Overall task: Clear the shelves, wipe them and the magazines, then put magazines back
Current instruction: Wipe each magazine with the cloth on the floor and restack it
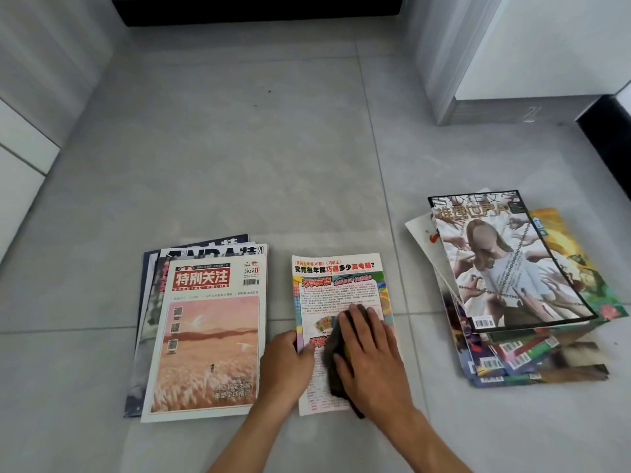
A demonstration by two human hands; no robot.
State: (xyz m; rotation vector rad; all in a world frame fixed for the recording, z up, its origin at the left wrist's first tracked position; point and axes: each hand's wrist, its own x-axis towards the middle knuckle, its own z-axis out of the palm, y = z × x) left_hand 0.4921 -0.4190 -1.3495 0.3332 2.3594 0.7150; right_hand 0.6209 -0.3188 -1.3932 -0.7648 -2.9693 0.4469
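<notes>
Head cam, looking down at a grey tiled floor [239, 165]. The right hand [370, 353] lies flat, fingers straight, pressing a dark cloth [333, 349] onto a colourful single magazine [338, 285] in the near middle. The left hand [285, 365] holds that magazine's left edge, thumb on top. Just left of it sits a neat stack of magazines [205, 336] with a pinkish field cover up top. Well off to the right there's a messier fanned pile of magazines [512, 285]. White cabinet [512, 46] at far right.
</notes>
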